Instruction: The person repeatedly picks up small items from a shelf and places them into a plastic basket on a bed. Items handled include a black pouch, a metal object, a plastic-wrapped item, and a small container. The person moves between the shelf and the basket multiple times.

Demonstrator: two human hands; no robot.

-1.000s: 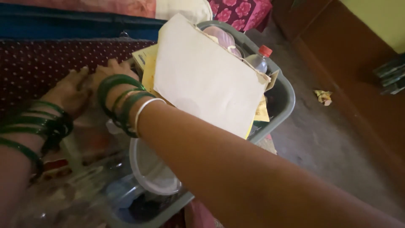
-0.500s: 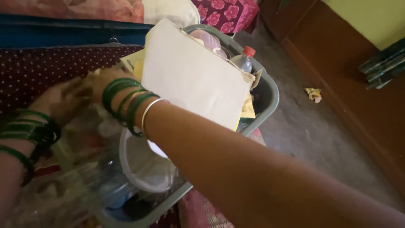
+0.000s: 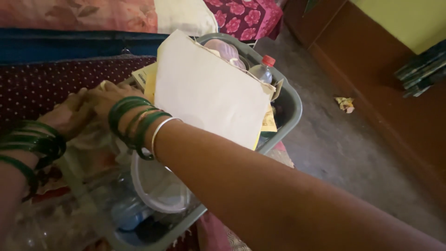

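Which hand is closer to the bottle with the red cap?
Right. The right hand reaches into the grey tub's near-left corner, well short of the bottle at the far side; the left hand sits farther left still.

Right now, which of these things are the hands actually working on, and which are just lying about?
In hand:
- left hand and right hand, together on the clear plastic bag
- grey tub that the bag lies over

Lying about:
- cream paper sheet
- red-capped bottle
- round clear lid
- crumpled wrapper on the floor
- dotted maroon cloth
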